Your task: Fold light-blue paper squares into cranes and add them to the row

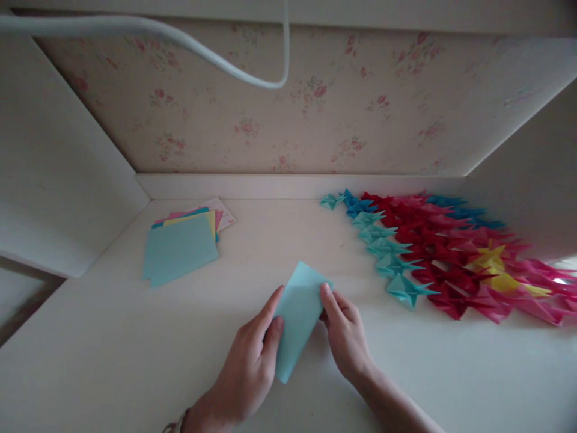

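A light teal sheet of origami paper, folded into a long rectangle, is held tilted above the white desk. My left hand grips its left edge, thumb lying on the front face and index finger along the side. At the upper right edge, my right hand pinches the paper with the thumb on top; its other fingers are partly hidden behind. Left of my hands lies a stack of flat paper sheets, teal on top, with yellow, blue and pink edges showing beneath.
Rows of folded paper cranes in teal, red, pink, blue and yellow cover the right side of the desk. A white cable hangs across the top, before a floral wall panel. White side panels border the desk.
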### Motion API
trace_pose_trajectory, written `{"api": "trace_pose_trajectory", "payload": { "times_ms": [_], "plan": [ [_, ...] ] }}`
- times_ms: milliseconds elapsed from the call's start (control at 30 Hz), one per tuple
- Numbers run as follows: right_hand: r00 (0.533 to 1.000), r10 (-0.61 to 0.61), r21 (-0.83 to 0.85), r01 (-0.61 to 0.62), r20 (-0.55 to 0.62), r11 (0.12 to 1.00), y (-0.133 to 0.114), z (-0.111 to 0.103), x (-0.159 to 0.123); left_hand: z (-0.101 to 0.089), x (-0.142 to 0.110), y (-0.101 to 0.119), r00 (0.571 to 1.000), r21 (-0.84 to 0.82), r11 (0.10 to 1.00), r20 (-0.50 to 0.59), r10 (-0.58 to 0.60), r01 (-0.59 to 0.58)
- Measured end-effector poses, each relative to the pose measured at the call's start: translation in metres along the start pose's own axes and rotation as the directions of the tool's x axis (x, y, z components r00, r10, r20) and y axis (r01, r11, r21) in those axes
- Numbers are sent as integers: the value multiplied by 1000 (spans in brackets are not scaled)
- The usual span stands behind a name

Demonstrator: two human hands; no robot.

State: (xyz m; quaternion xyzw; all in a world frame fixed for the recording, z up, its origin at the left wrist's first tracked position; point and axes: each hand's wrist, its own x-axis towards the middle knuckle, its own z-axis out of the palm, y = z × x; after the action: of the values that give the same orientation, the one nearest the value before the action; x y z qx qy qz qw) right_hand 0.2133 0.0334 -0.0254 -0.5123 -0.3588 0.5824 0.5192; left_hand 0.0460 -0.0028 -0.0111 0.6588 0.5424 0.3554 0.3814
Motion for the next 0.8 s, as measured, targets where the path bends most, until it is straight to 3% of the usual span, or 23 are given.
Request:
{"api": "trace_pose_trajectory", "payload": {
  "times_ms": [100, 233, 400, 633, 800],
  "plan": [
    [997, 20, -28, -18, 81, 999, 3, 0, -2, 0, 0, 2, 1000, 5, 1000, -19, -20, 20],
    [999, 9, -91, -4, 51, 996, 2, 1, -4, 0, 1, 2, 1000, 14, 1000, -14, -13, 13],
    [980, 24, -88, -7, 195, 996, -5, 4, -7, -2, 2, 4, 998, 23, 999, -65, -26, 27],
    [980, -12, -111, 35, 200, 993, -2, 5, -7, -4, 3, 4, 996, 10, 1000, -84, -21, 22],
    [986, 29, -303, 23, 164, 953, -1, 5, -9, -5, 4, 0, 993, 27, 998, -108, -46, 49]
  ]
}}
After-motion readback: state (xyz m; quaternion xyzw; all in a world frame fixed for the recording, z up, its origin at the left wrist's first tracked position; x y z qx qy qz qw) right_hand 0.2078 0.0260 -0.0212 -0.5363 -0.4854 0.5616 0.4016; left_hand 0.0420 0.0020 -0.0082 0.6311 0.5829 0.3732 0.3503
